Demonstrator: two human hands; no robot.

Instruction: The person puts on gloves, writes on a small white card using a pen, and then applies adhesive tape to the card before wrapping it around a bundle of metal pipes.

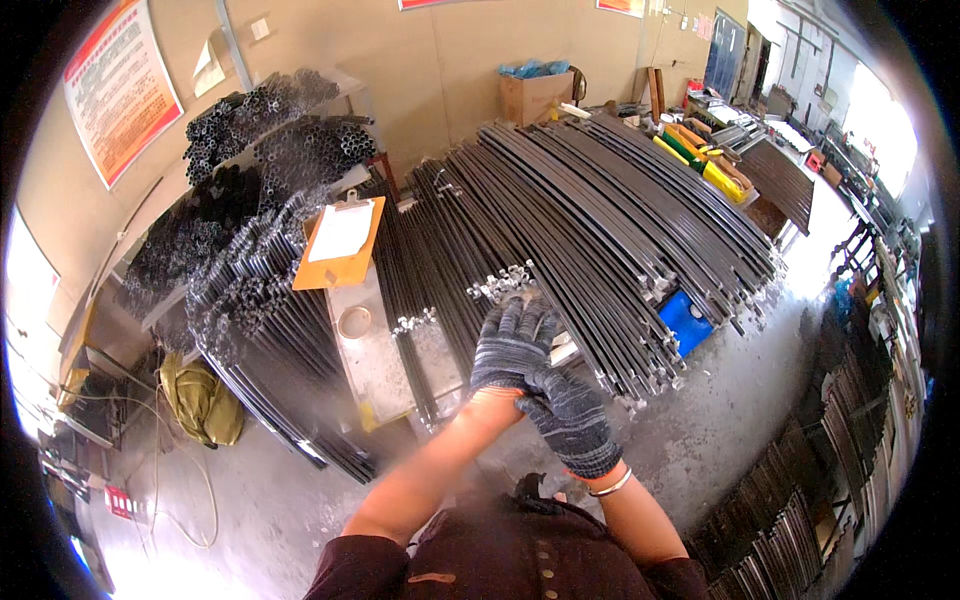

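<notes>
Both my hands wear dark grey striped knit gloves and meet in front of my body. My left hand (513,345) points away from me, its fingers stretched out, with nothing visible in it. From the right, my right hand (578,425) reaches over to the edge of the left glove near the wrist, thumb and fingers closing on the knit there. Just beyond the left fingertips are the pale, shiny ends of a short bundle of tubes (500,283). Long dark metal tubes (570,215) lie side by side behind and to the right of the hands.
An orange clipboard (318,274) with white paper rests left of the hands, above a grey bench surface (375,375). Stacked tubes (250,270) fill the left side. A blue bin (686,325) sits under the tube ends at right. More bars (790,510) stand at lower right.
</notes>
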